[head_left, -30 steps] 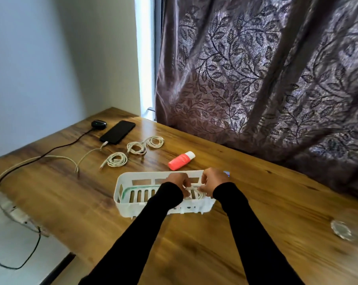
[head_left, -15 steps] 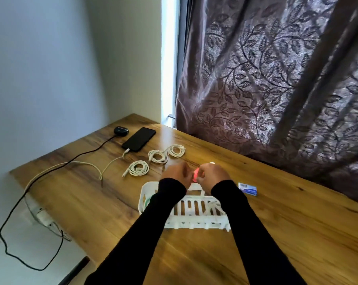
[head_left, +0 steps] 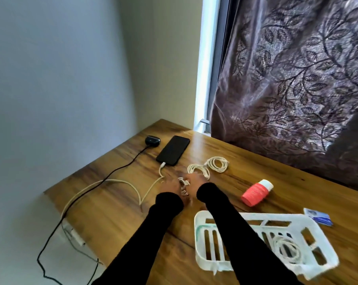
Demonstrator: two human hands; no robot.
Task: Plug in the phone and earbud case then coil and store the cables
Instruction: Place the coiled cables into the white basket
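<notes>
Coiled white cable [head_left: 183, 185] between left hand [head_left: 171, 185] and right hand [head_left: 193, 182] — both touching it

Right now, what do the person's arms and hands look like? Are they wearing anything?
Both arms are covered in long, plain black sleeves that fit closely and end at the wrists. The left hand and right hand are bare, with no gloves. No rings, watch or markings can be made out; the hands are a little blurred.

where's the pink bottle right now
In the head view the pink bottle lies on its side on the wooden table, right of the hands, between the loose cable coils and the white basket.
</notes>
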